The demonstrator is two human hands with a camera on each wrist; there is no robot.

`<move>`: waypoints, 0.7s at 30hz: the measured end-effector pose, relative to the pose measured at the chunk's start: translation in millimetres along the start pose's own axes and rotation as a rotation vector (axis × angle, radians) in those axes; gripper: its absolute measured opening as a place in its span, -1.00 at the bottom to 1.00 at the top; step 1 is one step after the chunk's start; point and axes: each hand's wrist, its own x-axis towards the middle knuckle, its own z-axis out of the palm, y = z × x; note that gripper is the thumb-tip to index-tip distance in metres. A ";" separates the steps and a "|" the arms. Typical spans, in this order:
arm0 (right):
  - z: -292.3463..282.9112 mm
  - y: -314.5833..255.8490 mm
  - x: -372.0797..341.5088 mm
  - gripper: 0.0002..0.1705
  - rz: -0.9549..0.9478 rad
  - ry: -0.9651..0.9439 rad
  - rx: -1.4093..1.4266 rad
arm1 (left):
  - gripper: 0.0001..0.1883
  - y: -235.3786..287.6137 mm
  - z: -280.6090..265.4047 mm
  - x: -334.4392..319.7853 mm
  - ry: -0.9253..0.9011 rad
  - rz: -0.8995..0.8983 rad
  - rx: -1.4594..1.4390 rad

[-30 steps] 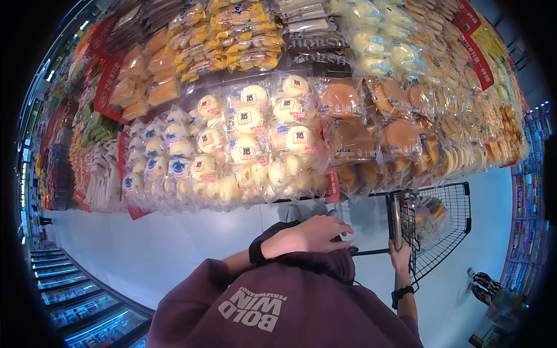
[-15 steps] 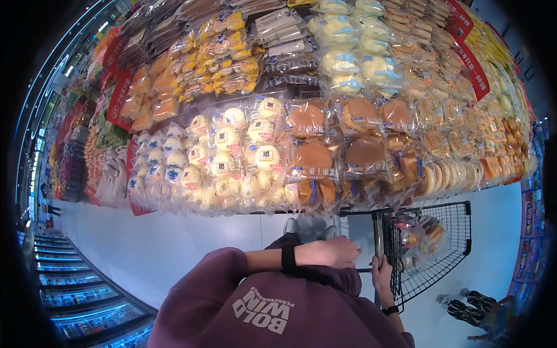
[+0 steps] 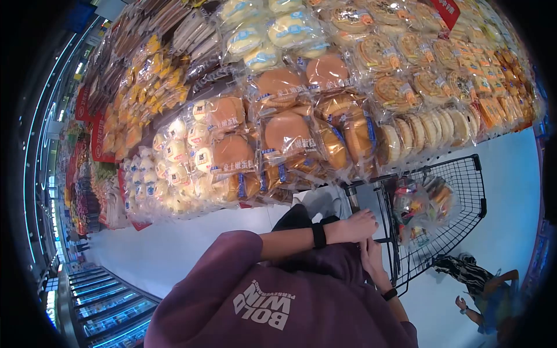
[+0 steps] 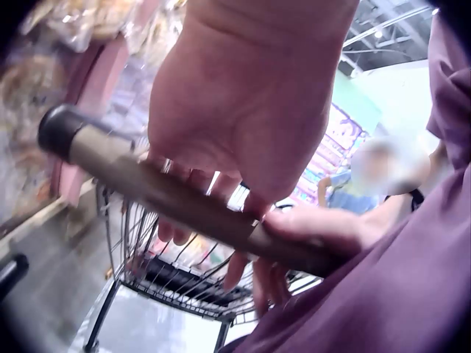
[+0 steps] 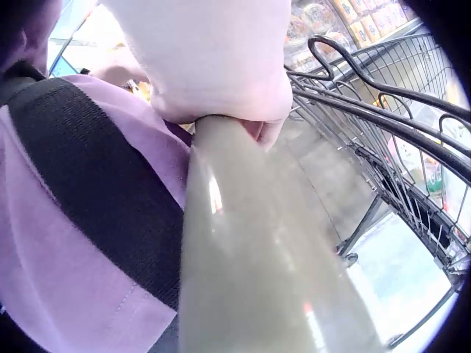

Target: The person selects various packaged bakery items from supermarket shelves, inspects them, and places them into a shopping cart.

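While the shopper in the purple sweatshirt [image 3: 267, 304] stands at the bread display, both hands meet at the shopping cart's handle [image 5: 257, 243]. The right hand [image 3: 374, 256] is wrapped round the bar, thumb over the top in the left wrist view and fingertips showing beneath. The left hand [image 3: 357, 226] lies just beside it, palm down over the bar, its fingers passing behind and their tips peeking out below; I can't tell whether they close on the bar. A black band [image 3: 318, 235] circles the left wrist.

The cart [image 3: 483, 207] stretches out to the right of the hands, its wire basket holding a clear plastic bag [image 3: 430, 203] of colourful packets. Straight ahead of the hands, bagged brown cakes [image 3: 287, 132] sit in rows, with pale wrapped buns [image 3: 177, 151] over to their left and packs of round pastries [image 3: 394, 93] farther right. Another person [image 3: 487, 304], in a blue top and patterned trousers, is on the floor beyond the cart, to the right of the hands.
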 end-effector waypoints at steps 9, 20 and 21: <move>-42.3 24.8 33.3 -0.76 -0.198 -0.204 -0.058 | -0.62 -22.5 -27.5 29.4 -0.255 -0.187 -0.253; -109.1 14.2 86.0 -0.61 0.238 -0.811 0.439 | -0.73 -27.1 -23.7 28.0 -0.179 -0.127 -0.286; -133.6 -6.1 97.6 -0.60 0.337 -0.775 0.494 | -0.73 -26.5 -17.8 27.4 -0.182 -0.146 -0.255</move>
